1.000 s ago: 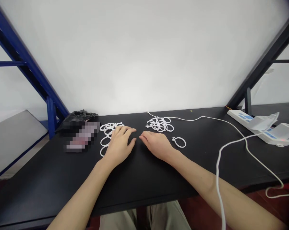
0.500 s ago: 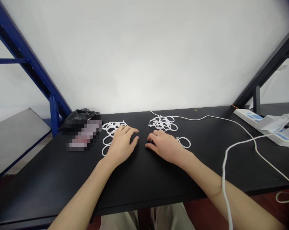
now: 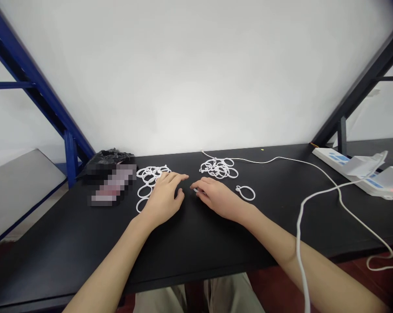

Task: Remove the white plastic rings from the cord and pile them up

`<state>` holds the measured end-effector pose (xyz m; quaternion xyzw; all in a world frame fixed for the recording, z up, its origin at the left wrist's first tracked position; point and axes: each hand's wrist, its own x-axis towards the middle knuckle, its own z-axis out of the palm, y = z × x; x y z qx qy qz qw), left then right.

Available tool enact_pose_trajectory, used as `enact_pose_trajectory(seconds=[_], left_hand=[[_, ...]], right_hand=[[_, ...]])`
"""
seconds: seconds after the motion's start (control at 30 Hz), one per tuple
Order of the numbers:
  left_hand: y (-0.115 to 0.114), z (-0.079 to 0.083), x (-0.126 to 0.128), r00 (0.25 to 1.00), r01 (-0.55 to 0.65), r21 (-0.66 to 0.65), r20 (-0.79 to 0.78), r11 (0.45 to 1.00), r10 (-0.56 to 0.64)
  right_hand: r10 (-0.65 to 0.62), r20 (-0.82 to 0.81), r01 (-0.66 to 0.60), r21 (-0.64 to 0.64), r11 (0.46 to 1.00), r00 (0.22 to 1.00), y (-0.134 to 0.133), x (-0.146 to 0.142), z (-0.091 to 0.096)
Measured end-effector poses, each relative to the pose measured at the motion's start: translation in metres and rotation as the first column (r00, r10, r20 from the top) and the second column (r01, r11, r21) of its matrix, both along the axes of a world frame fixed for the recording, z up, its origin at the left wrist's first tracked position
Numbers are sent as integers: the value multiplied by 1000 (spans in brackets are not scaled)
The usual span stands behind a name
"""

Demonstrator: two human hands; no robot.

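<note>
A white cable [image 3: 299, 226] crosses the right forearm. On the black tabletop [image 3: 196, 243] the left hand [image 3: 164, 198] lies flat, fingers loosely apart and gripping nothing, its tips touching a cluster of white rings [image 3: 146, 180]. The right hand [image 3: 218, 198] curls over a white sliver; I cannot tell if it pinches it. One ring [image 3: 245, 192] lies just beside it, a tangle [image 3: 218, 168] beyond. They look light, thin, springy and prone to snag; pinch one by its rim.
</note>
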<state>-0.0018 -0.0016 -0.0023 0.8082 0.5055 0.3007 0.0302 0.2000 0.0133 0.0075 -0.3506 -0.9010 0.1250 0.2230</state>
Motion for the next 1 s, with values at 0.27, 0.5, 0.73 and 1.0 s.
enact_pose_trajectory(seconds=[0.27, 0.5, 0.73, 1.0], left_hand=[[0, 2, 2, 998, 20, -48, 53, 999, -17], [-3, 16, 4, 951, -51, -215, 286, 975, 113], [-2, 20, 0, 881, 7, -350, 446, 937, 160], [-6, 20, 4, 932, -30, -274, 340, 961, 126]], right_hand=[[-103, -366, 60, -128, 990, 925, -3, -9, 5], [-53, -465, 1, -112, 994, 884, -2, -9, 4], [0, -470, -10, -19, 1000, 883, -6, -9, 7], [-79, -443, 83, -11, 996, 893, -2, -9, 5]])
